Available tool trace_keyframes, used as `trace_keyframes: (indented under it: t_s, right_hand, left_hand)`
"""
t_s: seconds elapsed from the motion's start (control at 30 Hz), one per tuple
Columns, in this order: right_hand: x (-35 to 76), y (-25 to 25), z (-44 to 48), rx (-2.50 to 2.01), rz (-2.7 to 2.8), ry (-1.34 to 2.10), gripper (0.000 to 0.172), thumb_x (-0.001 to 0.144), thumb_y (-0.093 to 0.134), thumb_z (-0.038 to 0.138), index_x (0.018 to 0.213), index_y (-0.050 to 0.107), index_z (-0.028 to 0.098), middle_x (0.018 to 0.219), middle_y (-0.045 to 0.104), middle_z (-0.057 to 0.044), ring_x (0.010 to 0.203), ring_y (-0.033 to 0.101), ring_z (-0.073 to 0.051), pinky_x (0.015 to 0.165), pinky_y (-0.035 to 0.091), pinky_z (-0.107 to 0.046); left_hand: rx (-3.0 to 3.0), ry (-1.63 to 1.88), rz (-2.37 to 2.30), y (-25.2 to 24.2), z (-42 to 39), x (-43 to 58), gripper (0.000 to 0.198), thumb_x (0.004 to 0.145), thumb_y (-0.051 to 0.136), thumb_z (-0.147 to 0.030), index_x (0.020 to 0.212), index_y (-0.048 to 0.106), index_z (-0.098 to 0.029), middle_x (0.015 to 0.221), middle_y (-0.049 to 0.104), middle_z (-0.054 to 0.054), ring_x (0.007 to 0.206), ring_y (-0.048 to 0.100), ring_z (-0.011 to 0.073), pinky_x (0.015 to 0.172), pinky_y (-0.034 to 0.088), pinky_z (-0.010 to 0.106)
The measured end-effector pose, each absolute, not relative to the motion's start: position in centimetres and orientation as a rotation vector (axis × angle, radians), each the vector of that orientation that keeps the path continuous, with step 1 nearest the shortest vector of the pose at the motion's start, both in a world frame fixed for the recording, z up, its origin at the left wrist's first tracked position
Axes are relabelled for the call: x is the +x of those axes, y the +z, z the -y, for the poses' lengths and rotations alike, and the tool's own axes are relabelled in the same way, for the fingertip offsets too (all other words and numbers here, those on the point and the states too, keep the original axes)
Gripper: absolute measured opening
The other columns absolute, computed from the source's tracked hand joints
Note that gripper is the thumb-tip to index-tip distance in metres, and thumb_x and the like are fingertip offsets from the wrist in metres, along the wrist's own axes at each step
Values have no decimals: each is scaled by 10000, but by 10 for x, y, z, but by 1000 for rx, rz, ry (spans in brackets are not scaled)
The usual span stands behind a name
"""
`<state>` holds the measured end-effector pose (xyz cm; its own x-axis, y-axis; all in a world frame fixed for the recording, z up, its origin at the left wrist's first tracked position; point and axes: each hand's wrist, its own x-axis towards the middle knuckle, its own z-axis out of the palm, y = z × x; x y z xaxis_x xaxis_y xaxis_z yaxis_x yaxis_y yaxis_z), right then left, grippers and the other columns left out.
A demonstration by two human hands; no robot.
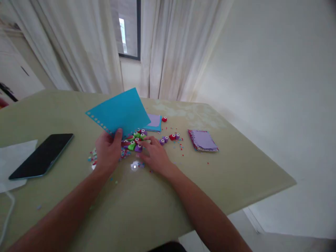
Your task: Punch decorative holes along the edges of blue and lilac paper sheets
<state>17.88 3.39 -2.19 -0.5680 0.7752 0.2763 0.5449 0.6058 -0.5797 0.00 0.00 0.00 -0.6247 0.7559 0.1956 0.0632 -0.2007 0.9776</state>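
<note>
My left hand (109, 150) is closed, thumb in front, on the lower edge of a blue sheet of paper (120, 110). Small round holes run along the sheet's left and lower edges. Under and beside the sheet lies a pile of small eyed figures (132, 145) in green, red and purple; their exact kind is unclear. At the right of this pile, my right hand (154, 154) has its thumb and fingers apart around a purple figure (138, 148). Whether it touches that figure I cannot tell. Punched paper dots lie scattered around both hands.
Lilac and blue paper (154, 122) lies behind the pile, near a red figure (164, 119). More purple and red figures (172, 137) sit to the right, before a paper stack (204, 140). A dark tablet (43, 155) rests partly on white paper (17, 154) at left.
</note>
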Motion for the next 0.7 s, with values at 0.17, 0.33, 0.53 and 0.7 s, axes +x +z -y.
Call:
trace_keyframes:
  t_s: [0.17, 0.33, 0.53, 0.7]
  right_hand:
    - [176, -21, -32, -1138, 2319, 601, 226, 931, 754, 202, 1151, 707, 183, 1126, 736, -121, 1100, 684, -299, 1023, 535, -461]
    - [191, -10, -41, -1038, 1628, 1205, 307, 878, 749, 286, 1179, 736, 231, 1003, 732, -37, 809, 703, -190, 827, 591, -370]
    - [200, 4, -45, -767, 1123, 1745, 462, 611, 1001, 408, 985, 787, 240, 986, 751, -5, 869, 715, -169, 933, 581, -360]
    - [196, 0, -43, -861, 1168, 1645, 450, 591, 1011, 456, 871, 748, 222, 877, 732, 1, 763, 649, -143, 784, 526, -315]
  left_hand:
    - [837, 1856, -1383, -2, 8, 6, 457, 699, 934, -427, 1050, 749, -201, 1030, 831, 55, 775, 793, 217, 683, 671, 309]
    - [815, 1788, -1395, -1, 14, 12, 467, 712, 946, -416, 1090, 794, -188, 1124, 845, 87, 868, 811, 242, 711, 683, 309]
    - [842, 1636, -1325, -4, 18, 18, 492, 746, 931, -464, 1096, 798, -145, 1104, 853, 131, 909, 832, 280, 819, 696, 372]
    - [947, 1574, -1351, 0, 24, 23, 522, 732, 931, -525, 1054, 814, -131, 1053, 857, 146, 891, 836, 317, 871, 696, 446]
